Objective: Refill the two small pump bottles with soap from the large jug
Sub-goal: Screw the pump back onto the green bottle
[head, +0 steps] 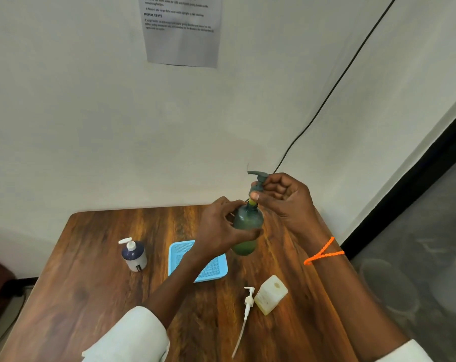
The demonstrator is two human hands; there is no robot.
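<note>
**Pump head over green bottle neck, both hands engaged**

Key relation: pump head sits directly above the neck of the green bottle, touching or just lifted off it — cannot tell whether the thread is engaged. Bottle's long axis runs near upright, tilted slightly, neck pointing away from the person. Bottle is held in the air above the worktop, just right of the blue basket.

Left hand wraps the bottle body, fingers curled round it. Right hand pinches the pump collar, thumb at the neck, other fingers curled in. Right hand is the one on the pump; any twist or lift runs along the bottle's axis.

Look: bottle is translucent dark green, rounded, green liquid low in the body, yellowish ring at the neck. Pump head dark grey, spout pointing left.

Left of the basket: second small bottle, white and navy, pump on, standing. Nearer the person than the basket: pale yellowish jug with its hole open, white pump with long tube lying beside it on the worktop.
</note>
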